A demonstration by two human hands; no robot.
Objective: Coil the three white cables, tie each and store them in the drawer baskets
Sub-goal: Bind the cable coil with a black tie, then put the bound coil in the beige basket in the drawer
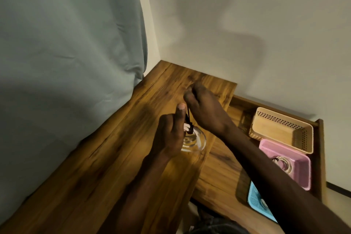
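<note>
2 hands meet over the wooden desk top [117, 157]; the left hand [169, 135] curls around a coiled white cable [193, 141], thumb raised, holding the coil just above the wood; the right hand [205, 108] pinches the upper end of a dark tie [189, 119] that runs down to the coil, where it wraps the bunched loops; the cable itself is blurred, so the number of loops cannot be told. To the right, an open drawer [321, 148] holds 3 baskets in a row; the tan basket [281, 129] sits farthest from the camera; the pink basket [302, 159] lies next to it and contains a coiled cable [283, 163]; the blue basket [256, 201] is nearest, largely covered by the right forearm, with a pale shape inside that is too hidden to identify. A grey-green curtain [66, 53] hangs at the left, touching the desk's far edge; a pale wall [247, 24] stands behind.
</note>
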